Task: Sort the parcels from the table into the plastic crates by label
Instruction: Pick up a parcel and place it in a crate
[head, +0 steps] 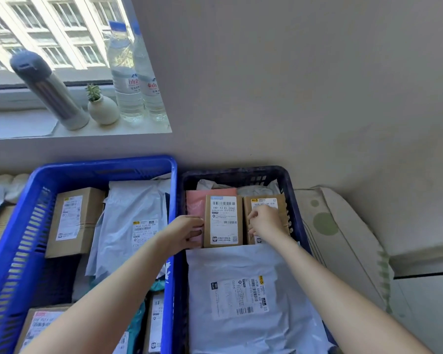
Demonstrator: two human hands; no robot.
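Two plastic crates stand side by side: a bright blue crate (pixel 21 238) on the left and a dark navy crate (pixel 296 218) on the right. In the navy crate a small brown box (pixel 223 221) with a white label lies beside a second brown box (pixel 283 200). My left hand (pixel 186 233) grips the left edge of the first box. My right hand (pixel 265 222) lies on the second box, fingers curled at its left edge. A large white mailer bag (pixel 241 290) fills the near part of that crate, and a pink mailer (pixel 196 203) lies behind.
The blue crate holds a cardboard box (pixel 74 221), a white mailer (pixel 136 215) and more parcels near its front. On the windowsill stand a grey flask (pixel 49 90), a small potted plant (pixel 101 108) and two water bottles (pixel 136 72). A cushion (pixel 343 231) leans at the right.
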